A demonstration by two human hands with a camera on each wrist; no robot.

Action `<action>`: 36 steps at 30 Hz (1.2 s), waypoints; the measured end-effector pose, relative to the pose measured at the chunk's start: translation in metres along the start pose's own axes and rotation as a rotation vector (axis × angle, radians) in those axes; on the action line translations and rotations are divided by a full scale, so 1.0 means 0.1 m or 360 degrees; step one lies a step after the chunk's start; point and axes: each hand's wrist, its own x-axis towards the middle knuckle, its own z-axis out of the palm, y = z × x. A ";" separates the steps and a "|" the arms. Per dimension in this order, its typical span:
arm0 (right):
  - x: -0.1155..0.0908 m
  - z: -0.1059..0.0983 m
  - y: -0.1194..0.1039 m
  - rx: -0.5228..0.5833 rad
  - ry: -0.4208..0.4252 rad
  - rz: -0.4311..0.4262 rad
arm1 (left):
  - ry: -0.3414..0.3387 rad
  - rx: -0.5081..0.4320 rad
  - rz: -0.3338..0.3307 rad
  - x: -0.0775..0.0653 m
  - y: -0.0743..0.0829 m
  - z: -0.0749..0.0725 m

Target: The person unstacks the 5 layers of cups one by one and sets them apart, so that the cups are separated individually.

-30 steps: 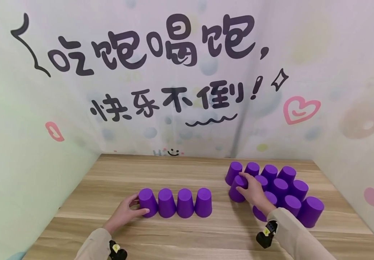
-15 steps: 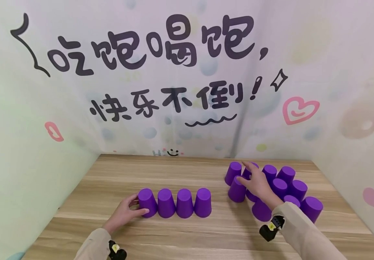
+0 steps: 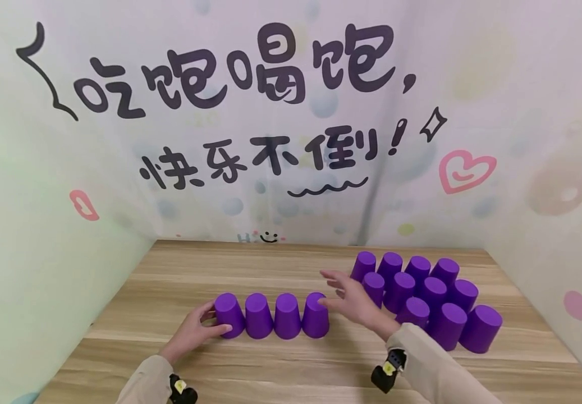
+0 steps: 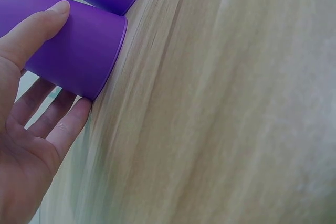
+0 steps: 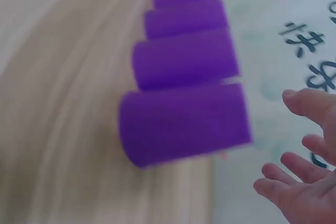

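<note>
Four sides of this scene aside, a row of several upside-down purple cups stands on the table, with the leftmost cup (image 3: 229, 318) between the thumb and fingers of my left hand (image 3: 192, 331). In the left wrist view, the left thumb (image 4: 44, 27) lies along one side of that cup (image 4: 79, 51) and the fingers touch its other side. My right hand (image 3: 355, 303) hovers by the row's rightmost cup (image 3: 315, 321) with fingers spread. The right wrist view shows a gap between the right hand (image 5: 310, 166) and that nearest cup (image 5: 184, 124).
A group of several more upside-down purple cups (image 3: 448, 328) stands in rows on the right of the wooden table (image 3: 280, 373), partly behind the right forearm. A printed cloth wall (image 3: 250, 168) rises behind the table.
My right hand has left the cup group on the right and moved left to the row's right end, holding nothing. The left hand has stayed on its cup.
</note>
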 end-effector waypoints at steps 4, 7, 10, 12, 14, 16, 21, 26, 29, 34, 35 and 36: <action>-0.01 0.17 0.07 -0.0001 -0.0101 -0.0021 | -0.0007 -0.0002 0.0003 0.01 0.00 0.01; -0.02 0.25 0.13 -0.0076 -0.0099 -0.0036 | -0.0016 -0.0003 0.0013 0.01 0.00 0.01; -0.03 0.30 0.18 -0.0154 -0.0074 -0.0028 | -0.0027 0.0007 0.0029 0.02 0.00 0.00; -0.04 0.31 0.21 -0.0176 -0.0068 -0.0038 | -0.0028 0.0012 0.0036 0.02 0.00 0.00; -0.05 0.32 0.22 -0.0161 -0.0065 -0.0040 | -0.0028 0.0017 0.0035 0.02 0.00 0.00; -0.06 0.31 0.22 -0.0130 -0.0074 -0.0044 | -0.0025 0.0021 0.0032 0.02 0.00 0.00; -0.10 0.21 0.18 -0.0070 -0.0100 -0.0042 | -0.0009 0.0014 0.0019 0.02 0.00 0.01; -0.15 -0.02 0.16 -0.0134 -0.0056 0.0002 | 0.0003 0.0001 0.0003 0.01 0.00 0.01; -0.20 -0.19 0.16 -0.0242 -0.0018 0.0031 | -0.0002 -0.0009 0.0009 0.01 0.01 0.00; -0.32 -0.43 0.20 -0.0372 0.0014 0.0088 | -0.0006 -0.0024 0.0006 0.02 0.00 0.00; -0.34 -0.47 0.21 -0.0382 0.0013 0.0102 | -0.0008 -0.0023 -0.0001 0.02 -0.01 0.00; -0.37 -0.50 0.22 -0.0393 0.0009 0.0113 | -0.0010 -0.0019 -0.0005 0.02 -0.02 0.00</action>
